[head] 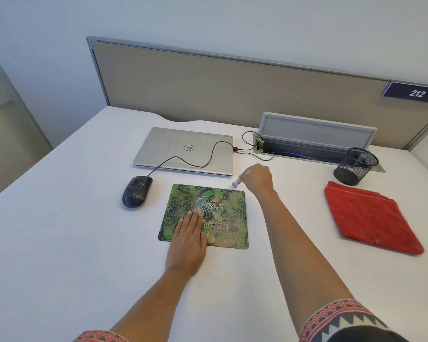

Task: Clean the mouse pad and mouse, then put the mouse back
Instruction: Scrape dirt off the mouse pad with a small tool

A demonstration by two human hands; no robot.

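A green patterned mouse pad point(223, 213) lies on the white desk, with brownish dirt on its near right part. My left hand point(188, 240) presses flat on the pad's left half, fingers straight. A black wired mouse point(136, 191), speckled with dirt, sits on the desk to the pad's left. My right hand point(256, 178) hovers beyond the pad's far right corner, fingers curled round a small whitish object point(235, 183) that pokes out at its left; what it is cannot be made out.
A closed silver laptop point(183, 150) lies behind the pad, with the mouse cable point(208, 156) running across it. A folded red cloth point(371, 218) lies at the right. A black mesh pen cup point(355, 166) stands beside an open cable tray point(316, 139). A partition closes the back.
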